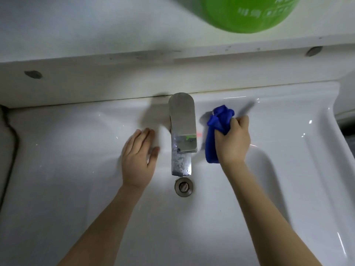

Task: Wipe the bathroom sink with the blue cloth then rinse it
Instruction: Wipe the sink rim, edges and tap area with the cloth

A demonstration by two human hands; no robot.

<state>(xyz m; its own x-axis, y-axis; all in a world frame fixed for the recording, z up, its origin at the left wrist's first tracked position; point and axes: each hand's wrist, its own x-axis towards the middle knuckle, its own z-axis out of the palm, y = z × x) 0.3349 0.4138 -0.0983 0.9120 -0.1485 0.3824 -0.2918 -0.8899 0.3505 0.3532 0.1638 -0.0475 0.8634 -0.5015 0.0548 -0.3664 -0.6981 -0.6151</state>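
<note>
A white ceramic sink (76,169) fills the view. My right hand (233,140) is shut on a bunched blue cloth (214,135), pressed against the sink's back ledge just right of the chrome faucet (182,131). My left hand (139,160) lies flat with fingers apart on the ledge left of the faucet, holding nothing. The round metal drain (183,187) sits below the spout in the basin. No water runs from the faucet.
A white shelf or ledge (96,62) runs along the wall behind the sink. A green container (249,14) stands on it at the top right. The sink's raised right rim (326,141) curves down the right side.
</note>
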